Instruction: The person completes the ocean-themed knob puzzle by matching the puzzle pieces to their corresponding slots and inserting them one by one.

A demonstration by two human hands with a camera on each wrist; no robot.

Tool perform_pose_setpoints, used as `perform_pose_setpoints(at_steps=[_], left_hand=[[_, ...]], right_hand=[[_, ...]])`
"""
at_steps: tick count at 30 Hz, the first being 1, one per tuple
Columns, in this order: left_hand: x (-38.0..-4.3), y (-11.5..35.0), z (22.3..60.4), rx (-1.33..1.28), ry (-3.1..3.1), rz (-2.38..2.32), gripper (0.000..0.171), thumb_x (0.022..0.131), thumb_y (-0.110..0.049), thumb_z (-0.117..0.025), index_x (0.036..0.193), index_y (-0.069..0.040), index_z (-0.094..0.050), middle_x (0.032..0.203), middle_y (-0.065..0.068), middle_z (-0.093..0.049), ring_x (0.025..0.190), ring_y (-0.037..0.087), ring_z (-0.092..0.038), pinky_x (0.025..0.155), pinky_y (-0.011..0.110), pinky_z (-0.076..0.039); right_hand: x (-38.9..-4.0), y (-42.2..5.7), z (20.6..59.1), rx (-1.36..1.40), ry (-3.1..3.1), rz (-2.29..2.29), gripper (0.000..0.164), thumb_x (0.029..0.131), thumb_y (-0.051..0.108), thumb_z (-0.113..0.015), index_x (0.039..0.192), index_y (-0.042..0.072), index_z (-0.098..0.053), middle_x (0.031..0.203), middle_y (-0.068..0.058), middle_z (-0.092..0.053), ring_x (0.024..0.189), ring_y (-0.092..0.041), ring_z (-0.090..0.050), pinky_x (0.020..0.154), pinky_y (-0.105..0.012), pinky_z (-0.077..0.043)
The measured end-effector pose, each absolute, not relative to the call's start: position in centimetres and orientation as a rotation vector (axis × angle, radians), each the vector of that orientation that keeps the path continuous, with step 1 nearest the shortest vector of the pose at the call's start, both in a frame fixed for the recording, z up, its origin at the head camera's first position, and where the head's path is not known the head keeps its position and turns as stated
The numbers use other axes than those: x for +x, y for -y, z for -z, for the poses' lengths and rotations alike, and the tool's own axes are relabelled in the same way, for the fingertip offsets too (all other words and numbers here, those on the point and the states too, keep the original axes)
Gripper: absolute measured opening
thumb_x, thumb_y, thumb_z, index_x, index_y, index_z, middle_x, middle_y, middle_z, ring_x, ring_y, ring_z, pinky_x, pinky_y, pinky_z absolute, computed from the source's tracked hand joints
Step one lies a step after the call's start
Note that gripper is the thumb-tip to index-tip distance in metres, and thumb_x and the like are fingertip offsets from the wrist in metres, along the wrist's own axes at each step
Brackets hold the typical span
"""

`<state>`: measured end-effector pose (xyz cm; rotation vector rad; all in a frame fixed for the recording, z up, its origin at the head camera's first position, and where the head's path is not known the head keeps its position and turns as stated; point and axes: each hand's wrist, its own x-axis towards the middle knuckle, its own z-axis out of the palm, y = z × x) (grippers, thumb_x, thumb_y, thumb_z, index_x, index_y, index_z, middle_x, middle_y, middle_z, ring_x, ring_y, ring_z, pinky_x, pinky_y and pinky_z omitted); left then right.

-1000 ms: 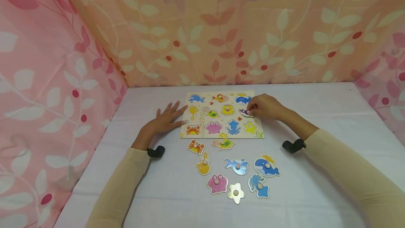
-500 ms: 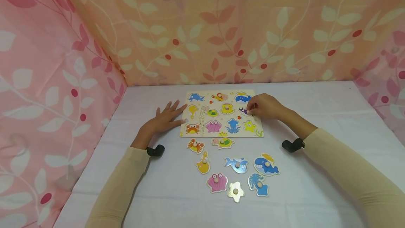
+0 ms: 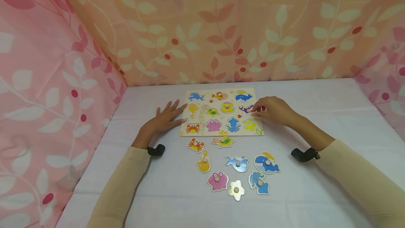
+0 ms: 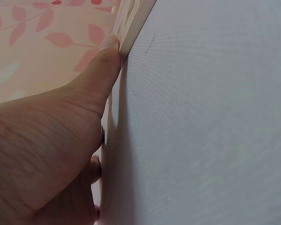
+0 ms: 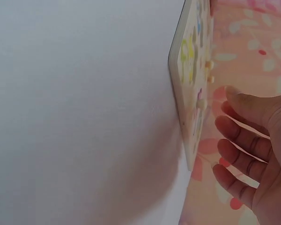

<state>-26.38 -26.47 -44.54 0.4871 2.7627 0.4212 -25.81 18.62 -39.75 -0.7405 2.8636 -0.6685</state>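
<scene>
A wooden sea-animal puzzle board (image 3: 207,93) lies at the back of the table. My left hand (image 3: 162,120) rests at its left side with fingers spread on the cloth; in the left wrist view the thumb (image 4: 105,61) touches the board's edge. A purple whale-like knobbed piece (image 3: 245,109) sits in its place at the board's right. Just beside it hovers my right hand (image 3: 275,110), fingers loosely bent and holding nothing; the right wrist view shows the fingertips apart from the wooden knob (image 5: 201,103). An orange fish piece (image 3: 219,95) and a yellow octopus piece (image 3: 227,107) also sit in the board.
Loose knobbed pieces lie in front of the board: crab (image 3: 195,145), turtle (image 3: 226,141), seahorse (image 3: 204,166), light-blue fish (image 3: 232,162), whale (image 3: 262,164), pink shell (image 3: 218,185), star (image 3: 236,195) and squid (image 3: 255,178). Patterned cloth (image 3: 177,62) hangs behind the table.
My right hand has let go of the purple whale-like piece and drawn back to the right, leaving it in the board. The left hand has stayed at the board's left edge.
</scene>
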Motion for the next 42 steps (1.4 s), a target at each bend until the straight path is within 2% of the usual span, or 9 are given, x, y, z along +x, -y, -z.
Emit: perform_pose_setpoints(at_steps=[5, 14, 26, 32, 36, 42], left_hand=[[-26.3, 26.4, 44.4, 0.487, -2.763, -0.432, 0.079, 0.097, -0.068, -0.049, 0.163, -0.04, -0.013, 0.171, 0.003, 0.004, 0.155, 0.033, 0.013, 0.114, 0.071, 0.011], [-26.2, 26.4, 44.6, 0.485, -2.766, -0.438, 0.08, 0.097, -0.069, -0.048, 0.163, -0.04, -0.013, 0.171, 0.003, 0.004, 0.155, 0.034, 0.012, 0.114, 0.071, 0.011], [-26.1, 26.3, 44.6, 0.493, -2.762, -0.426, 0.079, 0.097, -0.069, -0.047, 0.163, -0.039, -0.014, 0.171, 0.004, 0.003, 0.155, 0.034, 0.012, 0.114, 0.071, 0.009], [-26.1, 26.1, 44.2, 0.49, -2.768, -0.413, 0.079, 0.098, -0.067, -0.048, 0.163, -0.038, -0.015, 0.171, 0.005, 0.002, 0.155, 0.035, 0.011, 0.114, 0.072, 0.009], [-26.1, 26.1, 44.1, 0.483, -2.775, -0.402, 0.079, 0.098, -0.067, -0.049, 0.163, -0.038, -0.014, 0.171, 0.006, 0.002, 0.155, 0.036, 0.01, 0.114, 0.072, 0.009], [-26.1, 26.1, 44.3, 0.476, -2.778, -0.392, 0.08, 0.097, -0.068, -0.049, 0.163, -0.039, -0.013, 0.171, 0.005, 0.002, 0.155, 0.035, 0.011, 0.114, 0.071, 0.009]], right_hand=[[-22.9, -19.1, 39.0, -0.739, -2.897, 0.652, 0.02, 0.088, 0.021, -0.081, 0.106, 0.013, -0.079, 0.09, 0.003, -0.07, 0.083, -0.018, -0.058, 0.073, -0.036, -0.049], [-17.6, -19.6, 38.6, -0.795, -2.909, 0.601, 0.019, 0.086, 0.025, -0.084, 0.103, 0.019, -0.079, 0.087, 0.01, -0.066, 0.081, -0.012, -0.058, 0.07, -0.03, -0.051], [-12.2, -20.6, 40.2, -0.824, -2.894, 0.555, 0.016, 0.083, 0.03, -0.085, 0.097, 0.026, -0.079, 0.089, 0.019, -0.066, 0.084, -0.004, -0.061, 0.075, -0.03, -0.057], [-10.5, -20.8, 41.0, -0.915, -2.884, 0.526, 0.017, 0.082, 0.032, -0.085, 0.097, 0.026, -0.079, 0.09, 0.023, -0.066, 0.084, 0.001, -0.059, 0.077, -0.029, -0.057], [-10.0, -20.8, 41.0, -0.895, -2.895, 0.508, 0.023, 0.081, 0.034, -0.087, 0.1, 0.024, -0.079, 0.09, 0.022, -0.065, 0.084, -0.001, -0.059, 0.077, -0.031, -0.057], [-9.9, -20.5, 41.1, -0.871, -2.925, 0.489, 0.02, 0.081, 0.032, -0.087, 0.098, 0.025, -0.078, 0.091, 0.02, -0.066, 0.085, -0.003, -0.06, 0.078, -0.034, -0.058]])
